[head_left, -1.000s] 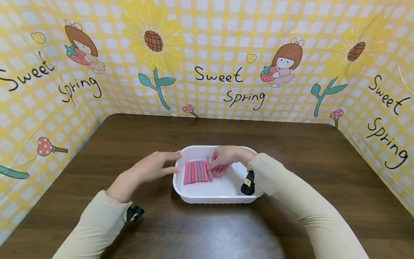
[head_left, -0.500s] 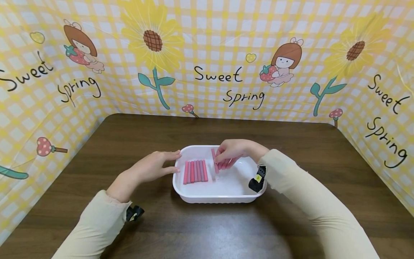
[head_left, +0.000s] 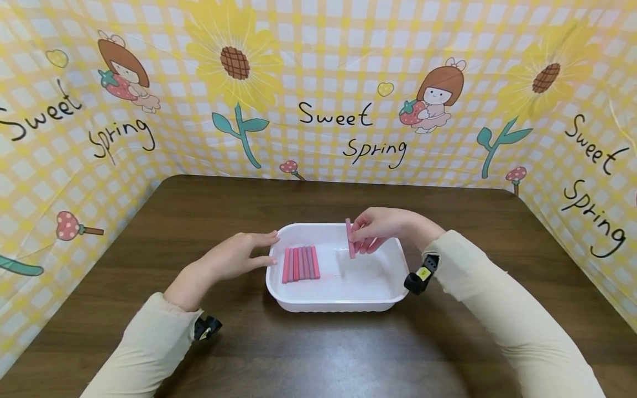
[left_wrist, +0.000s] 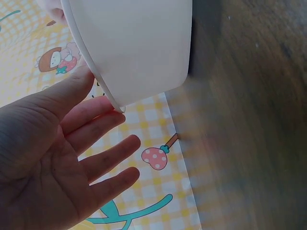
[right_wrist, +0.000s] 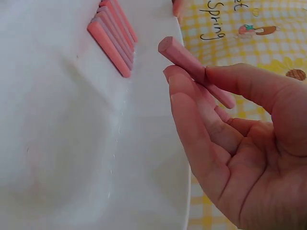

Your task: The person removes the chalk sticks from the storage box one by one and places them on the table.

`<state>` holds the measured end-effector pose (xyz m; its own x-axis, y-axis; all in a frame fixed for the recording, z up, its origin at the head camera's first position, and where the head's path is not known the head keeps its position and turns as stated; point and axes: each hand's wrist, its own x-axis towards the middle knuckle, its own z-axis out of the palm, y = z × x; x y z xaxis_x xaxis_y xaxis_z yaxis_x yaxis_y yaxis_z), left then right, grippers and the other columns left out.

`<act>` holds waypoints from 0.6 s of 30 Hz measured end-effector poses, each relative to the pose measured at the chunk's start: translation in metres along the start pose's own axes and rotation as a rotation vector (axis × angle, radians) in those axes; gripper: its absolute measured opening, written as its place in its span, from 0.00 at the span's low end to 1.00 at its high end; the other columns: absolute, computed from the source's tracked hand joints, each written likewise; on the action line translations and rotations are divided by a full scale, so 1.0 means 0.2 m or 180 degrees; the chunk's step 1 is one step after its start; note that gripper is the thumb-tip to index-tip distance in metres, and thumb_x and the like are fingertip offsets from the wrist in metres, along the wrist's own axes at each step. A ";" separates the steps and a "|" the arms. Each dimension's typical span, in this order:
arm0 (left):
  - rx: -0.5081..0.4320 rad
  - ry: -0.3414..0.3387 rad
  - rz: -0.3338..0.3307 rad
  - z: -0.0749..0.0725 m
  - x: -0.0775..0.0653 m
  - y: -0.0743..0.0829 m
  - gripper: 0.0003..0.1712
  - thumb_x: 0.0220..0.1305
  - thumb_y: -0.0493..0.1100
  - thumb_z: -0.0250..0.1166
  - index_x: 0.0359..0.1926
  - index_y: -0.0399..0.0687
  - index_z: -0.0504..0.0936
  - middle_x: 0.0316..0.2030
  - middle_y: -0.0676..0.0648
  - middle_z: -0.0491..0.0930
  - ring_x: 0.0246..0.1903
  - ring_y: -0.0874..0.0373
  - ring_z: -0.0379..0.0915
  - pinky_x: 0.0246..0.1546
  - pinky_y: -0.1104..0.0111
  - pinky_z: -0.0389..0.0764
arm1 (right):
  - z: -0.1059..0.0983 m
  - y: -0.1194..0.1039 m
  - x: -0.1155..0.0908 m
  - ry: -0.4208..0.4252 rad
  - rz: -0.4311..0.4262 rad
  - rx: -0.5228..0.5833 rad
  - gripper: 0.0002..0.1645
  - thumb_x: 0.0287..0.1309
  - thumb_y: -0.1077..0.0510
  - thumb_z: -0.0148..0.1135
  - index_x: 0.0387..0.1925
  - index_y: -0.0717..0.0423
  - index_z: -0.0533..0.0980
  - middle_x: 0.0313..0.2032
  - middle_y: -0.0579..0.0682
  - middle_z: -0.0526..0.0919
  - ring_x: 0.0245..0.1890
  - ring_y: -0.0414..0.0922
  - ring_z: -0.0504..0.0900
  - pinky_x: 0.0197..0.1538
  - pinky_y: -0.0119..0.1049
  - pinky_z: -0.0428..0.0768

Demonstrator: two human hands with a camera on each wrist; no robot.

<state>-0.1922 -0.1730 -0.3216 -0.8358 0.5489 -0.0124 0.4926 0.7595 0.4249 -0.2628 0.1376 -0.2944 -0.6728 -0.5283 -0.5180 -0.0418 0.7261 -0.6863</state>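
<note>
Between thumb and fingers, my right hand (head_left: 380,229) pinches a pink chalk stick (head_left: 350,243), raised above the white plastic tray (head_left: 335,303). The stick is tilted, and its blunt round end shows in the right wrist view. Inside the tray, on its left side, several pink and mauve chalk sticks (head_left: 301,263) lie side by side in a row. My left hand (head_left: 234,254) rests against the tray's left rim with fingertips and thumb. Its fingers are spread and fairly straight in the left wrist view, where the tray's outer wall (left_wrist: 139,48) shows.
The tray stands on a dark brown wooden table (head_left: 224,365). A yellow checked cloth (head_left: 318,72) with printed flowers and figures hangs behind and along both sides. Faint pink dust marks the tray floor (right_wrist: 57,124).
My right hand has taken the chalk stick from the right end of the row, and has lifted it up and to the right. The left hand and the tray have stayed put.
</note>
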 end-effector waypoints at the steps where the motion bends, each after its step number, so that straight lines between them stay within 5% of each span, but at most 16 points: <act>1: -0.0003 -0.0002 -0.0008 0.00 0.00 0.00 0.32 0.61 0.48 0.63 0.62 0.37 0.69 0.64 0.39 0.67 0.63 0.43 0.65 0.61 0.49 0.68 | -0.01 0.01 -0.02 0.0031 -0.0016 0.0008 0.12 0.61 0.53 0.58 0.40 0.59 0.77 0.33 0.51 0.85 0.34 0.42 0.82 0.44 0.36 0.84; 18: -0.0003 -0.0007 -0.0014 0.00 0.00 0.00 0.32 0.61 0.50 0.62 0.62 0.38 0.70 0.64 0.39 0.67 0.63 0.42 0.65 0.61 0.49 0.68 | -0.12 0.27 -0.26 0.0461 -0.0347 0.0329 0.18 0.64 0.53 0.55 0.45 0.66 0.71 0.34 0.51 0.85 0.34 0.45 0.80 0.45 0.38 0.83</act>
<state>-0.1921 -0.1734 -0.3228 -0.8375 0.5462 -0.0162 0.4886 0.7617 0.4256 -0.2475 0.2145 -0.2920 -0.7679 -0.5270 -0.3641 -0.0491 0.6152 -0.7869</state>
